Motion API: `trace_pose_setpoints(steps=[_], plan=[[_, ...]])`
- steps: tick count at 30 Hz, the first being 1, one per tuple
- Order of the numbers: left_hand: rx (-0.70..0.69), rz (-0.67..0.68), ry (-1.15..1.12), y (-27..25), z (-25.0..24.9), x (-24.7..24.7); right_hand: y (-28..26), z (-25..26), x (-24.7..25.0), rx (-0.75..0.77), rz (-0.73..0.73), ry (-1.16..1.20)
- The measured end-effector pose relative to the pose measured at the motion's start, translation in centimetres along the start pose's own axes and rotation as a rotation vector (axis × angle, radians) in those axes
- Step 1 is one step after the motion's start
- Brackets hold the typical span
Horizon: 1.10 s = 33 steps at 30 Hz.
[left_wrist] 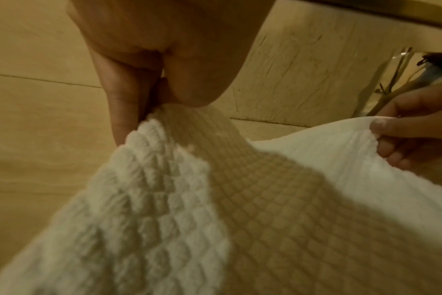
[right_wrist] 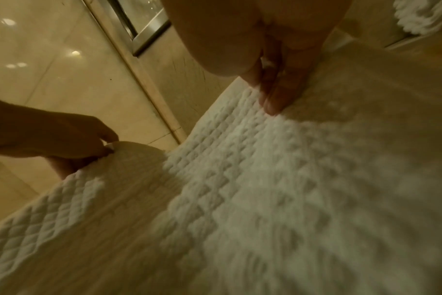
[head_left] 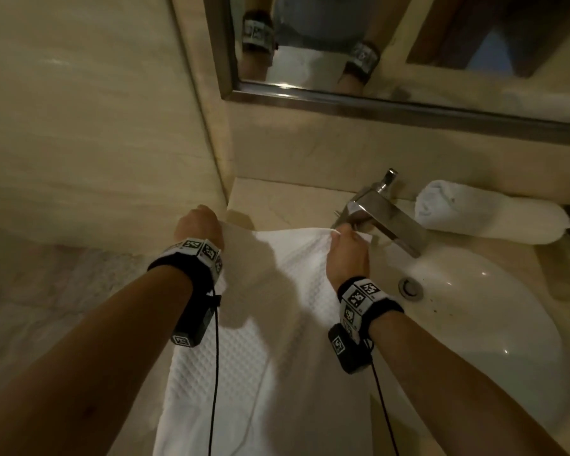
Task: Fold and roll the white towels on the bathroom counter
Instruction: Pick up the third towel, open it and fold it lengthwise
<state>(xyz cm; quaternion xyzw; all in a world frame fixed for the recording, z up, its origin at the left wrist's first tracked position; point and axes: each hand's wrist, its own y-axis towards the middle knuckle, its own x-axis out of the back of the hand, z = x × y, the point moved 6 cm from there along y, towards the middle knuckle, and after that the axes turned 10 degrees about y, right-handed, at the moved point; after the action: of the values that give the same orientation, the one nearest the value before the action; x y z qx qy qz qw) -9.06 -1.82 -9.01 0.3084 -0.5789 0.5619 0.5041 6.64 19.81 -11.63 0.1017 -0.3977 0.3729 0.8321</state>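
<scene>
Up close, our left hand pinches one corner of the white waffle towel between thumb and fingers. Over on the right, our right hand grips the other corner, the edge sagging between them.

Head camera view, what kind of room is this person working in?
Most likely a bathroom, perhaps a hotel's. A white basin with a metal tap sits in a beige stone counter under a framed mirror, and a rolled white towel lies behind the tap.
</scene>
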Motion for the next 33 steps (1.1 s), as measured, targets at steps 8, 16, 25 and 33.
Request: trace_pose_setpoints(steps=[8,16,25,33], plan=[[-0.258,0.133,0.202,2.0,-2.6,-0.6,1.5,0.5,-1.7,0.048,0.012,-0.126],[-0.375,0.229,0.148,2.6,-4.0,-1.0,1.9,0.3,-2.7,0.07,0.044,-0.259],[-0.297,0.31,0.029,2.6,-2.3,-2.5,2.2,-0.2,-2.9,-0.001,0.111,-0.25],[-0.255,0.12,0.055,4.2,-2.6,-0.7,2.2,1.2,-3.6,0.076,-0.069,-0.014]])
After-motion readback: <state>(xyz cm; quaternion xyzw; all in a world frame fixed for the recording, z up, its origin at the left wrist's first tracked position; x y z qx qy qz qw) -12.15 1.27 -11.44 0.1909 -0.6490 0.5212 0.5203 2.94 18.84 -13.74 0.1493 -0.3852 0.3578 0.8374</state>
